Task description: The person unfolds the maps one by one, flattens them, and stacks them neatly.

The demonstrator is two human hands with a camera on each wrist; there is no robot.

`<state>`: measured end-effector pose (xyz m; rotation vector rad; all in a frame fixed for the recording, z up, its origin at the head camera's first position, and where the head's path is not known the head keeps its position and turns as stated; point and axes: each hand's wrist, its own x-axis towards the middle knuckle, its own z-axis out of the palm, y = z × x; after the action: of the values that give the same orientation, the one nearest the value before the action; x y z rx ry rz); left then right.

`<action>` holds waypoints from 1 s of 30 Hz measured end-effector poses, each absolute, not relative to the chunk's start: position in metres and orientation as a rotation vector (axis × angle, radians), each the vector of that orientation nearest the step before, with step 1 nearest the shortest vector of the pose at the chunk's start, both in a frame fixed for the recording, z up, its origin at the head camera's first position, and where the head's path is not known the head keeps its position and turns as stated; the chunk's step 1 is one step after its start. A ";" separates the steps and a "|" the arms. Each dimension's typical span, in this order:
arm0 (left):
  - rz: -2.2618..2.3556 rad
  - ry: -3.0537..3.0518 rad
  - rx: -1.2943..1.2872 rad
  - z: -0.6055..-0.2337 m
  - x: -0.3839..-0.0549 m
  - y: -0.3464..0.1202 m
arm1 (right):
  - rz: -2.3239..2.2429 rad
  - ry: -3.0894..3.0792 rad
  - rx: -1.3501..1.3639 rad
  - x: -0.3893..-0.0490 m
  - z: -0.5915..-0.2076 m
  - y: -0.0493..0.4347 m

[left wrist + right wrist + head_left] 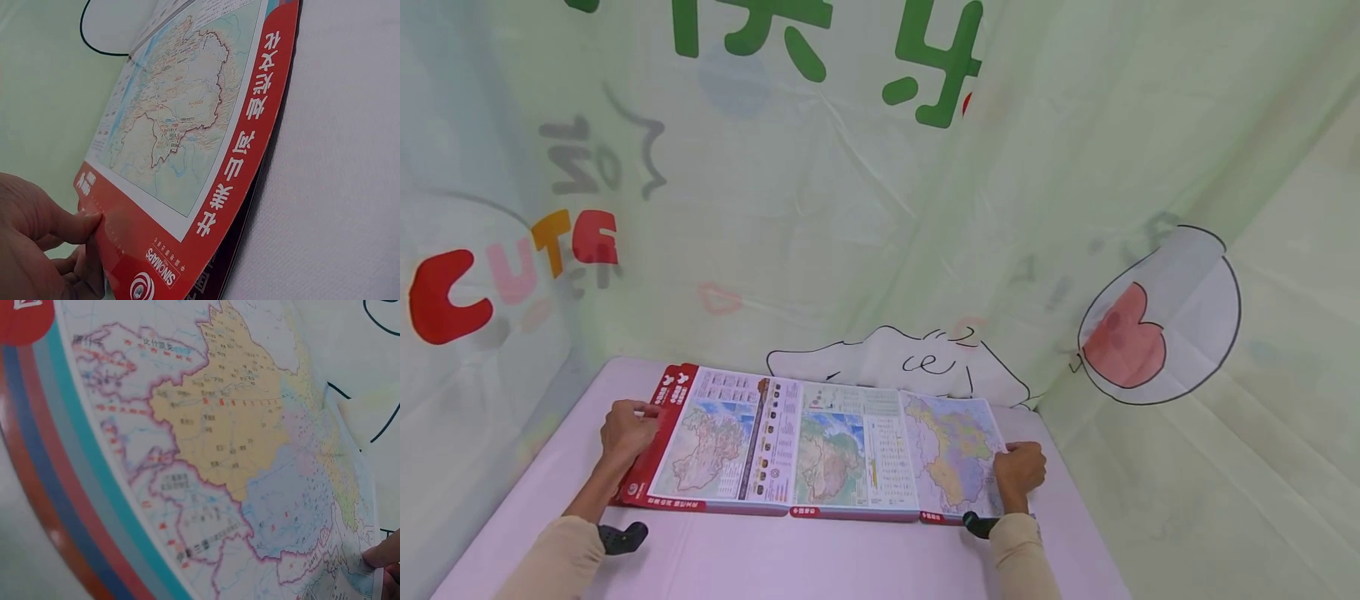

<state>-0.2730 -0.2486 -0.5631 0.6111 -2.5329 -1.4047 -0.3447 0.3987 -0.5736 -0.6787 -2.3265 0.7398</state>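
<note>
A long printed map sheet [831, 454], folded into panels, lies across the table in front of me. My left hand [627, 433] pinches its red left border between thumb and fingers. In the left wrist view that border [128, 240] bends up off the table, with another layer beneath it. At the other end my right hand [1021, 471] holds the right edge beside a coloured map panel [953, 454]. The right wrist view has this panel raised and curved, with only the tips of my right hand [386, 562] at its far edge.
The table [760, 558] has a pale lilac cover. Hanging fabric [820, 250] with printed letters and drawings surrounds it at the back and sides. Dark wrist-camera mounts [623, 538] stick out at both cuffs.
</note>
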 end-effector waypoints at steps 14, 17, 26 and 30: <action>-1.246 -2.495 0.640 -0.566 -0.269 -0.238 | 0.792 -2.333 -0.780 -0.366 -0.612 0.426; -1.152 -2.515 0.648 -0.569 -0.269 -0.239 | 0.769 -2.344 -0.829 -0.371 -0.619 0.428; -1.060 -2.492 0.610 -0.575 -0.265 -0.244 | 0.739 -2.377 -0.871 -0.373 -0.623 0.423; -1.083 -2.487 0.594 -0.576 -0.266 -0.248 | 0.769 -2.348 -0.874 -0.374 -0.621 0.417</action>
<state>-0.2661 -0.2478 -0.5761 0.5939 -2.4869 -1.0829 -0.3743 0.4175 -0.6213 -0.8735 -2.3475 0.7692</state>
